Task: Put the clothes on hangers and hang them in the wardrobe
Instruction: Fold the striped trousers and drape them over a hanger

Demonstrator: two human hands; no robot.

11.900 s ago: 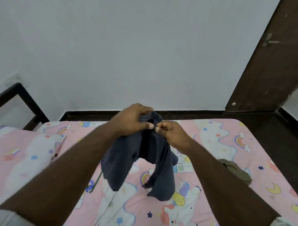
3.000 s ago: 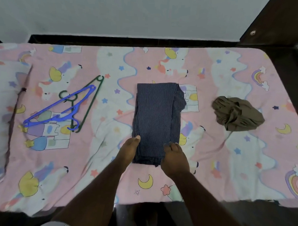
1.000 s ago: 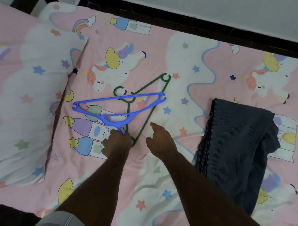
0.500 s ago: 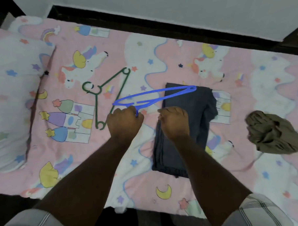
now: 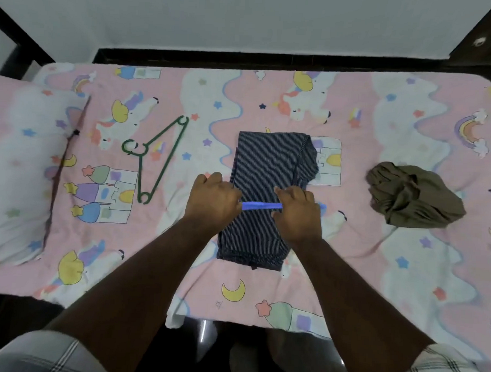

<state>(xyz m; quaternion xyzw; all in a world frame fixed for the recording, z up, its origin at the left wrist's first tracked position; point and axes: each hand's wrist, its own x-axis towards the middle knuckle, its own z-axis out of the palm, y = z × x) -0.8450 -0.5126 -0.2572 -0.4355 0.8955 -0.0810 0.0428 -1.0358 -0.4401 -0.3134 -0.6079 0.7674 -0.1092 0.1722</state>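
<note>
A folded dark blue striped garment (image 5: 270, 170) lies flat in the middle of the bed. A blue plastic hanger (image 5: 261, 206) lies crosswise over it. My left hand (image 5: 214, 202) grips the hanger's left part and my right hand (image 5: 298, 213) holds its right part, so most of the hanger is hidden under them. A green hanger (image 5: 155, 156) lies on the sheet to the left. A crumpled olive-brown garment (image 5: 412, 198) sits to the right.
The bed has a pink unicorn-print sheet (image 5: 375, 276) and a matching pillow (image 5: 20, 170) at the left. A white wall (image 5: 246, 17) runs behind it, with a dark bed frame (image 5: 14, 35) at the left and a dark wooden door (image 5: 487, 36) at the right.
The blue hanger has come down from a raised, angled hold to lie straight across the striped garment. My right hand has left the garment's edge and taken the hanger's right part.
</note>
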